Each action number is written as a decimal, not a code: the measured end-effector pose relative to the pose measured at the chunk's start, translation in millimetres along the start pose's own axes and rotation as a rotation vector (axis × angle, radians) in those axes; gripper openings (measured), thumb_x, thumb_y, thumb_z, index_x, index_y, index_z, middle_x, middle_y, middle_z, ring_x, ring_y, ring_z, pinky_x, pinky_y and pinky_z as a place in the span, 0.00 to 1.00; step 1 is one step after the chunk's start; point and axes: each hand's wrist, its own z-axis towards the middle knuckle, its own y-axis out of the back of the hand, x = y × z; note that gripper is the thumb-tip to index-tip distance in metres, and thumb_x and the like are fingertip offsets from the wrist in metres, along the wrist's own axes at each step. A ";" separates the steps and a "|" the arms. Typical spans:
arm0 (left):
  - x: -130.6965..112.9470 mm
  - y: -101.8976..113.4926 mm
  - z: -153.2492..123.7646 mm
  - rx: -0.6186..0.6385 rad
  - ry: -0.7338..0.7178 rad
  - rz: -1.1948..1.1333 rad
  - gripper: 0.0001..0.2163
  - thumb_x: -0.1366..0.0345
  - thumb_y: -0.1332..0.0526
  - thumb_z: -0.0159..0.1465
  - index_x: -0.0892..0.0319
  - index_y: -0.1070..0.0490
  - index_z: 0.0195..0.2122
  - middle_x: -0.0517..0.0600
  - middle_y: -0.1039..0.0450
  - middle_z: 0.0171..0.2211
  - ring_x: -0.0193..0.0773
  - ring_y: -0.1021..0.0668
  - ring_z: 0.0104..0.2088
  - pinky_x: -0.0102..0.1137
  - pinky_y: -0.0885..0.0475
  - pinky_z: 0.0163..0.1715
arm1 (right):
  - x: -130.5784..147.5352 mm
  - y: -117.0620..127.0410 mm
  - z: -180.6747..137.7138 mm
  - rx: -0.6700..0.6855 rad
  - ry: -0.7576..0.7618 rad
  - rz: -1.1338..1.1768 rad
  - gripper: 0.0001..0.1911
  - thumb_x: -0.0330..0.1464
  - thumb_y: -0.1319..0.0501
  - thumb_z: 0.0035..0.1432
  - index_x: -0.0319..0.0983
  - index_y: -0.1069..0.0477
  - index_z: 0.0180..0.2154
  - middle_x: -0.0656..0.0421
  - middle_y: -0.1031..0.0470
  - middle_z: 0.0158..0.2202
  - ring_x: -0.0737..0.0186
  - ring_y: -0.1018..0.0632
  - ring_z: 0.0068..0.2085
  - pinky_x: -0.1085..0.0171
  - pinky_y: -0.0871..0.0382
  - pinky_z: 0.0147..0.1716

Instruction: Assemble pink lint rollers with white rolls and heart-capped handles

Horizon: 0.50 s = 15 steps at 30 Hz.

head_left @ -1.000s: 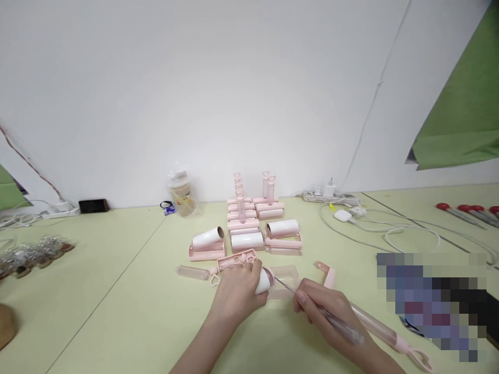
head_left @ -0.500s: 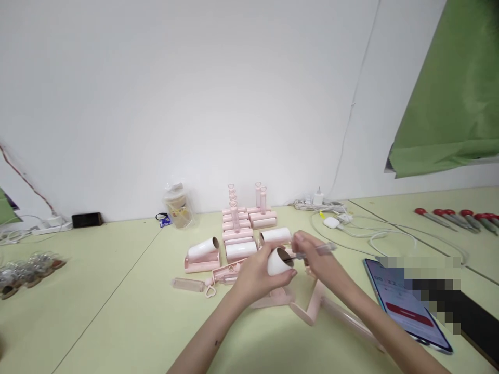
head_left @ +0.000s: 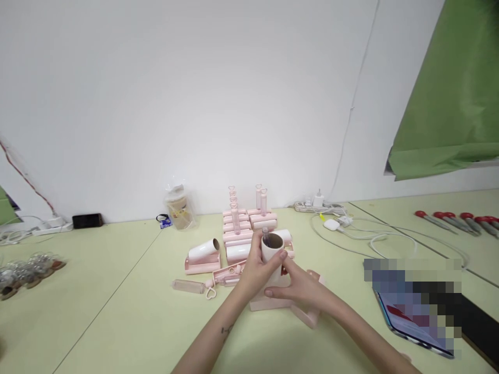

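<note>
My left hand (head_left: 255,267) is closed around a white roll (head_left: 271,255) with a brown cardboard core, held nearly upright. At its far rim shows the end of a clear stick (head_left: 265,231); its lower part is hidden. Beside the roll, my right hand (head_left: 302,285) has its thumb stretched out and its forefinger at the roll's side; its other fingers are partly hidden. Pink plastic casing parts (head_left: 268,303) lie under the hands. To the left are a white roll (head_left: 203,250) on a pink case (head_left: 202,264) and a clear handle with a pink heart loop (head_left: 189,285).
Several pink rollers (head_left: 237,235) are lined up behind, some with handles upright. A bagged cup (head_left: 179,210) stands by the wall. White cables (head_left: 374,236), a phone (head_left: 413,322) and red-topped tools (head_left: 444,215) lie right; clear round items (head_left: 27,272) sit left.
The white roll has turned from tilted to nearly upright. My right hand has let go of the clear stick and moved lower, beside the roll; the stick's end now shows at the roll's rim.
</note>
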 end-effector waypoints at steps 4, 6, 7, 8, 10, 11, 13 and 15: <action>-0.1 0.7 -0.5 -0.042 0.027 0.026 0.29 0.58 0.43 0.59 0.50 0.57 0.58 0.47 0.31 0.37 0.33 0.25 0.29 0.29 0.27 0.29 | -4.0 -8.3 0.6 -0.009 -0.007 0.018 0.28 0.45 0.38 0.47 0.45 0.40 0.49 0.60 0.27 0.40 0.54 0.27 0.40 0.63 0.36 0.33; 0.0 2.5 0.1 -0.076 0.027 0.131 0.30 0.59 0.42 0.59 0.50 0.57 0.59 0.48 0.31 0.39 0.35 0.25 0.33 0.30 0.28 0.33 | -6.4 -9.9 1.2 -0.015 -0.018 -0.013 0.27 0.46 0.39 0.48 0.45 0.40 0.49 0.60 0.27 0.40 0.53 0.27 0.40 0.61 0.37 0.35; -0.1 3.5 0.4 -0.089 0.027 0.175 0.31 0.60 0.42 0.59 0.51 0.58 0.59 0.48 0.31 0.40 0.35 0.25 0.34 0.30 0.28 0.34 | -6.9 -10.2 1.4 -0.016 -0.019 -0.024 0.27 0.46 0.39 0.48 0.45 0.40 0.49 0.60 0.27 0.39 0.54 0.27 0.40 0.61 0.37 0.36; -0.5 4.5 0.8 -0.095 0.029 0.205 0.31 0.60 0.42 0.59 0.51 0.59 0.60 0.49 0.31 0.41 0.35 0.25 0.34 0.30 0.28 0.34 | -6.8 -10.4 1.6 -0.014 -0.017 -0.026 0.26 0.45 0.39 0.49 0.45 0.40 0.49 0.60 0.28 0.38 0.54 0.27 0.39 0.60 0.37 0.37; -1.7 6.0 1.6 -0.096 0.015 0.241 0.32 0.61 0.42 0.59 0.50 0.60 0.60 0.49 0.31 0.43 0.35 0.25 0.35 0.29 0.28 0.34 | -5.1 -10.5 1.6 -0.012 -0.005 -0.008 0.24 0.44 0.39 0.49 0.44 0.39 0.47 0.61 0.29 0.35 0.56 0.27 0.38 0.60 0.37 0.37; -2.4 6.7 2.0 -0.095 -0.010 0.259 0.31 0.62 0.42 0.59 0.50 0.58 0.60 0.49 0.32 0.44 0.35 0.25 0.37 0.30 0.28 0.36 | -3.8 -10.4 1.5 -0.015 0.003 0.006 0.22 0.43 0.39 0.49 0.43 0.38 0.45 0.61 0.30 0.34 0.56 0.28 0.37 0.61 0.36 0.36; -3.4 7.9 2.8 -0.114 -0.084 0.310 0.26 0.63 0.42 0.59 0.50 0.50 0.57 0.49 0.34 0.48 0.37 0.28 0.43 0.31 0.31 0.42 | -1.3 -10.3 1.1 -0.021 0.022 0.037 0.18 0.42 0.38 0.49 0.42 0.36 0.41 0.62 0.31 0.32 0.58 0.29 0.35 0.62 0.36 0.34; -3.7 8.9 3.4 -0.154 -0.133 0.364 0.21 0.63 0.43 0.60 0.51 0.45 0.54 0.48 0.36 0.50 0.39 0.30 0.48 0.32 0.33 0.46 | -0.2 -10.7 0.9 -0.021 0.037 0.074 0.16 0.41 0.38 0.49 0.43 0.35 0.39 0.62 0.31 0.32 0.59 0.29 0.34 0.63 0.35 0.34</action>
